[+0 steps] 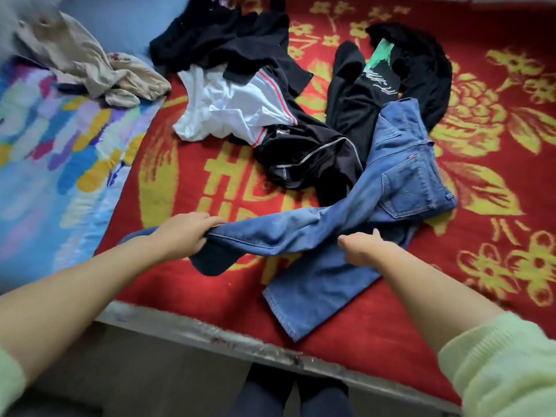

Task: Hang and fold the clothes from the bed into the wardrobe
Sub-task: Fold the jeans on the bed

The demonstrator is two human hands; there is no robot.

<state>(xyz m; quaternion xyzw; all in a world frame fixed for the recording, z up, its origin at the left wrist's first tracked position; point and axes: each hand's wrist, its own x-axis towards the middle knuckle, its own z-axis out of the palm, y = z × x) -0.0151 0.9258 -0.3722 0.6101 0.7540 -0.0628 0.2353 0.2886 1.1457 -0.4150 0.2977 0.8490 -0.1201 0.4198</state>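
Blue jeans (346, 230) lie twisted across the red blanket (186, 164), one leg gripped by the left hand (185, 233), the right hand (365, 248) pinching denim nearby; lifting could drag the black clothes (307, 164) under the waistband.

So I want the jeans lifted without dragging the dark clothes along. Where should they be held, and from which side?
Judging by how they lie, grip the jeans at the two leg ends nearest the bed edge, coming from the near side. The left hand already grips one leg, and the other hem lies flat and free. The waist end rests on the black clothes, so start away from it.
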